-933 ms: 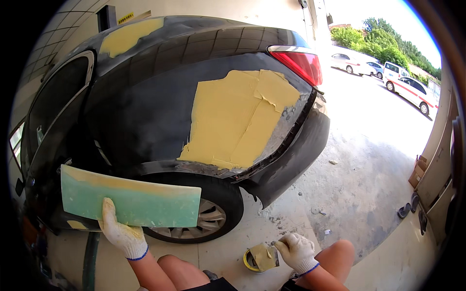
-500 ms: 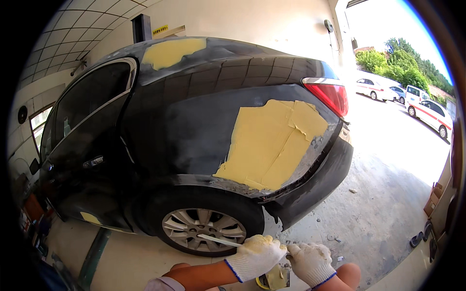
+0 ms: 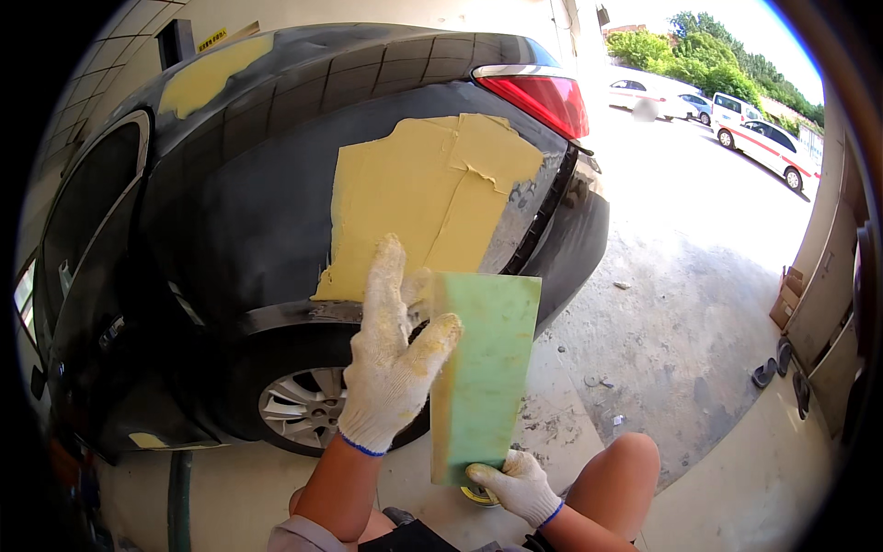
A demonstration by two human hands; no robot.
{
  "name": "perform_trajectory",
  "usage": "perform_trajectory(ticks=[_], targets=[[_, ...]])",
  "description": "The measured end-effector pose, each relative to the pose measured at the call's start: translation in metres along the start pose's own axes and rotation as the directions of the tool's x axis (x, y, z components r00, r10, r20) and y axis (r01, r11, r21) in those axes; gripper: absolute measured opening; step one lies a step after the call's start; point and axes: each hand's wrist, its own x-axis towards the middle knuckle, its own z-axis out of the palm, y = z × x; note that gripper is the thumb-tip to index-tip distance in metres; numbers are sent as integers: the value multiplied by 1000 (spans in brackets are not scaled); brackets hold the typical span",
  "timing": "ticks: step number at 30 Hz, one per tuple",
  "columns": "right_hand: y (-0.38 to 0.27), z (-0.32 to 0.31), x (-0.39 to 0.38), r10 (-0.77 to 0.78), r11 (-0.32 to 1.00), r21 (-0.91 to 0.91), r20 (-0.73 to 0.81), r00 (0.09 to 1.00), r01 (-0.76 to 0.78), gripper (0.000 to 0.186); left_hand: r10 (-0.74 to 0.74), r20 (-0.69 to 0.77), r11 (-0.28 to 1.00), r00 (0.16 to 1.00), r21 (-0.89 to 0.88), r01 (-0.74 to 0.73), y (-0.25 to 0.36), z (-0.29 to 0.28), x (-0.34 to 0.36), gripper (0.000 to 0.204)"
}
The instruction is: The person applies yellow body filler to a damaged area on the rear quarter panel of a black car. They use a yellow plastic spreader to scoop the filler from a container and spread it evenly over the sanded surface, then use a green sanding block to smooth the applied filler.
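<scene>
My right hand (image 3: 526, 486), in a white knit glove, grips the lower end of a green, slightly see-through putty spreader (image 3: 487, 368) and holds it upright. Beside its left edge my left hand (image 3: 382, 359), gloved too and smeared with yellow, is raised with the index finger and thumb stretched out. Its other fingers are blurred or partly hidden near the sheet. Behind both, a broad patch of yellow body filler (image 3: 405, 193) covers the rear quarter panel of a black car (image 3: 248, 193). The patch has ridges and a rough flap at its upper right.
Below the panel is the rear wheel (image 3: 308, 405); a red tail light (image 3: 543, 101) sits above the loose-edged bumper (image 3: 575, 248). A second filler patch (image 3: 212, 74) lies on the roof pillar. A round tin (image 3: 478, 497) stands under the spreader. Slippers (image 3: 765, 372) lie at right.
My hands were together low by the wheel, with a thin pale strip sticking out leftward. Now the left is raised and open, the green spreader stands upright, and the view has shifted right.
</scene>
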Motion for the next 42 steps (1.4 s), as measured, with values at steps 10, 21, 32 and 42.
perform_trajectory(ticks=[10, 21, 32, 42], targets=[[-37, -48, -7, -412, 708, 295, -566, 714, 642, 29, -97, 534, 850, 840, 484, -209, -69, 61, -122, 88], [-120, -91, 75, -958, 104, -945, -12, 285, 309, 61, 394, 770, 159, 502, 480, -862, 17, -1, -13, 39], [-214, -80, 173, -973, -230, -962, 232, -4, 150, 60, 210, 712, -304, 670, 699, -647, 6, -52, 131, 56], [-305, -99, 237, -967, -161, -979, 181, 177, 123, 68, 350, 685, -316, 639, 729, -607, -14, -15, 229, 49]])
